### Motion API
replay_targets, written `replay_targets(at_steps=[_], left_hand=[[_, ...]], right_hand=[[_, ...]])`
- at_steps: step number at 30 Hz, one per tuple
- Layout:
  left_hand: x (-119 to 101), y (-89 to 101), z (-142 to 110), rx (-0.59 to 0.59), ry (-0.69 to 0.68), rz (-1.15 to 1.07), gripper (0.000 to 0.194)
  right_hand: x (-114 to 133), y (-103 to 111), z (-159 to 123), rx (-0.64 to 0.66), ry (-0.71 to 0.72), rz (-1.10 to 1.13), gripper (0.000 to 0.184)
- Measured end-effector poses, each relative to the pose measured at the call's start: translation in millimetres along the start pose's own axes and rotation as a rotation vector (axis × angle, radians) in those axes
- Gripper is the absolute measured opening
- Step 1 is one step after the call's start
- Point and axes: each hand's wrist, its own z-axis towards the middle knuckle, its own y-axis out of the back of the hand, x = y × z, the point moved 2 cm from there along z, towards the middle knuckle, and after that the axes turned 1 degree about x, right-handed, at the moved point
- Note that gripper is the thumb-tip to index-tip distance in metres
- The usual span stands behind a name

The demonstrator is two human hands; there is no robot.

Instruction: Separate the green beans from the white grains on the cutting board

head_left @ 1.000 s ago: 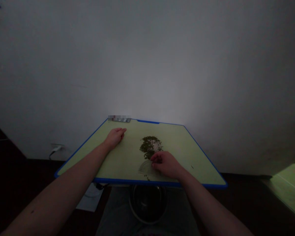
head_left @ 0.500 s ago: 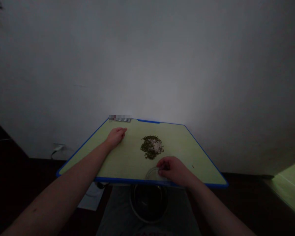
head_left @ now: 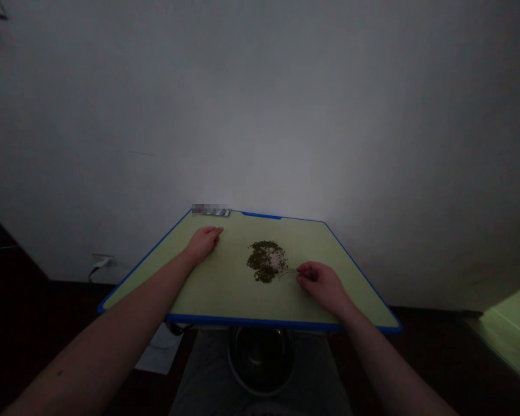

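Note:
On the pale yellow-green board table [head_left: 225, 297] lies a loose pile of small green beans [head_left: 262, 254] with a patch of whitish grains [head_left: 277, 258] on its right side. My right hand [head_left: 323, 283] pinches a clear, round, thin-rimmed dish or lid [head_left: 288, 274] at the pile's lower right edge. Much of that clear piece is hard to see against the board. My left hand [head_left: 204, 244] rests on the board left of the pile, its fingers curled in and one fingertip pointing right. I see nothing in it.
A metal bowl [head_left: 262, 361] sits below the table's blue front edge [head_left: 251, 320], on my lap. At the back left corner lies a flat silvery object [head_left: 216, 211], partly blurred. A wall [head_left: 268, 115] stands right behind the table. A plug with a cable [head_left: 101, 263] is at left.
My right hand has moved away from the front edge, up and slightly right, carrying the clear round piece to the pile's edge. My left hand stays nearly still.

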Motion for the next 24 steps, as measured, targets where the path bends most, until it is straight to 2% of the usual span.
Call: replay_targets(at_steps=[6, 14, 24], left_hand=[[-6.7, -0.9, -3.5, -0.003, 0.019, -0.017, 0.038], [-12.0, -1.0, -6.1, -0.005, 0.018, -0.038, 0.036], [-8.5, 0.0, -4.5, -0.012, 0.018, -0.009, 0.037]], right_hand=[[4.2, -12.4, 15.7, -0.014, 0.031, -0.086, 0.020], [13.1, -20.3, 12.2, 0.049, 0.068, -0.099, 0.019], [3.6, -5.8, 2.2, 0.060, 0.004, -0.008, 0.019]])
